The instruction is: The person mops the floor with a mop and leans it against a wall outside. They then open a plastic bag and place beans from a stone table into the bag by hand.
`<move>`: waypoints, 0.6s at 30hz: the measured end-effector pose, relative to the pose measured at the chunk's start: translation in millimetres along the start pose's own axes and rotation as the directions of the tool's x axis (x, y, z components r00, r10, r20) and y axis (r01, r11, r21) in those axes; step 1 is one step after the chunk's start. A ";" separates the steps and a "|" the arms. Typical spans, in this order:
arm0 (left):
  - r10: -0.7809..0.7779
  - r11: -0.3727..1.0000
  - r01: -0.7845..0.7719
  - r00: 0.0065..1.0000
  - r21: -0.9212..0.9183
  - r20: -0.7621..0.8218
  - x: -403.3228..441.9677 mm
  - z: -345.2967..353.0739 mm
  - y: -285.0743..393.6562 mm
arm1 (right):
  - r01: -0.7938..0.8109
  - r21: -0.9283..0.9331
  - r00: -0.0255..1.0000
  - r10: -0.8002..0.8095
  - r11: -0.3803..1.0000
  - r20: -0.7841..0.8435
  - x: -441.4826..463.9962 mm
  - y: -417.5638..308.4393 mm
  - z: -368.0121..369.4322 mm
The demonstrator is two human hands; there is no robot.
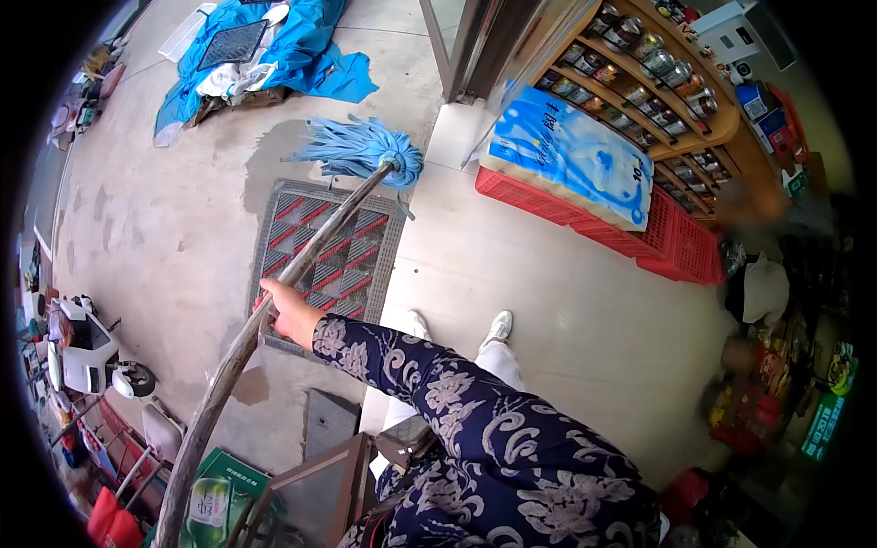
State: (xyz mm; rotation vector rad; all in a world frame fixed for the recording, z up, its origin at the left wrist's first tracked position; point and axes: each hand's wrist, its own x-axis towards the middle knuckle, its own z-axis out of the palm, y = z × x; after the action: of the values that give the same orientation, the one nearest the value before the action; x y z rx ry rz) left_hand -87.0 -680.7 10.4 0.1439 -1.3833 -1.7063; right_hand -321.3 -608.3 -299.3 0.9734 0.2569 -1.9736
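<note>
My right hand [290,312] is closed round the wooden handle of a mop, the arm in a dark floral sleeve reaching across my body to the left. The mop's long, worn stick [219,388] runs from the bottom left up to its blue strip head [365,153]. That head lies spread on the floor just beyond a grey and red doormat [320,239], beside a damp dark patch of concrete. The handle passes over the mat. My left hand is out of sight.
A doorway with a glass door [311,489] stands at my left. On the right, a toilet-paper pack [571,151] rests on red crates [594,224] before a shelf of cans [639,64]. A blue tarp heap [265,64] lies outside, and a white scooter [87,352] is parked there.
</note>
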 end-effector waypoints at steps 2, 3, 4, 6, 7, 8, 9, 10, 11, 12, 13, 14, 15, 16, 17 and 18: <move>-0.030 0.999 0.030 0.999 -0.018 -0.009 1.5 -3.0 -11.1 | -0.002 0.034 1.000 0.002 0.999 -0.014 -13.2 7.5 -21.1; -0.051 0.998 0.051 0.999 -0.028 -0.005 3.8 -3.1 -18.8 | 0.012 0.047 0.999 -0.010 0.999 -0.035 -23.7 8.4 -29.1; -0.076 0.996 0.076 0.997 -0.039 0.002 6.6 -2.8 -27.0 | 0.021 0.058 0.998 -0.018 0.998 -0.056 -35.6 7.2 -38.0; -0.130 0.989 0.132 0.991 -0.061 0.032 12.9 2.6 -47.0 | 0.018 0.083 0.996 -0.011 0.996 -0.083 -51.4 1.3 -61.9; -0.161 0.983 0.165 0.986 -0.076 0.053 15.0 6.7 -57.4 | 0.089 0.146 0.993 -0.077 0.985 -0.085 -40.5 2.8 -87.0; -0.185 0.978 0.191 0.980 -0.084 0.074 17.1 9.8 -67.2 | 0.127 0.131 0.984 -0.108 0.983 -0.140 -41.7 -7.6 -106.5; -0.213 0.971 0.222 0.973 -0.094 0.094 19.2 14.3 -77.9 | 0.161 0.116 0.971 -0.136 0.980 -0.196 -43.1 -22.1 -126.6; -0.237 0.963 0.249 0.965 -0.103 0.116 22.2 18.4 -88.8 | 0.209 0.097 0.955 -0.182 0.973 -0.233 -39.6 -41.8 -154.2; -0.257 0.956 0.273 0.956 -0.110 0.140 25.3 24.4 -100.0 | 0.252 0.076 0.937 -0.224 0.965 -0.270 -34.8 -61.6 -187.8; -0.277 0.948 0.297 0.947 -0.112 0.161 28.0 28.5 -109.2 | 0.307 0.106 0.910 -0.260 0.946 -0.322 -28.5 -85.3 -225.4; -0.294 0.942 0.316 0.939 -0.111 0.177 32.0 31.7 -118.0 | 0.355 0.133 0.882 -0.285 0.925 -0.374 -26.9 -109.2 -253.9; -0.324 0.932 0.347 0.926 -0.101 0.192 36.2 32.6 -126.2 | 0.384 0.125 0.882 -0.323 0.915 -0.342 -33.9 -129.7 -264.8; -0.352 0.921 0.377 0.913 -0.097 0.206 38.6 33.8 -132.7 | 0.409 0.120 0.880 -0.357 0.904 -0.314 -36.2 -147.0 -281.5; -0.393 0.903 0.420 0.892 -0.087 0.223 41.6 31.6 -140.8 | 0.429 0.083 0.859 -0.377 0.900 -0.347 -36.0 -163.3 -293.6; -0.452 0.875 0.479 0.860 -0.071 0.236 45.0 29.1 -150.4 | 0.484 0.132 0.847 -0.426 0.865 -0.318 -49.8 -177.6 -297.9; -0.463 0.853 0.511 0.835 -0.107 0.297 40.8 42.5 -161.1 | 0.543 0.129 0.799 -0.463 0.830 -0.384 -62.3 -190.8 -302.9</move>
State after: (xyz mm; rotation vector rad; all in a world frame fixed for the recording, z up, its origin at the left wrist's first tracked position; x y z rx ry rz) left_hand -226.1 -684.4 -89.8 0.1879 -1.4520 -2.3452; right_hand -292.8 -302.0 -492.7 1.5292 0.5354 -2.3481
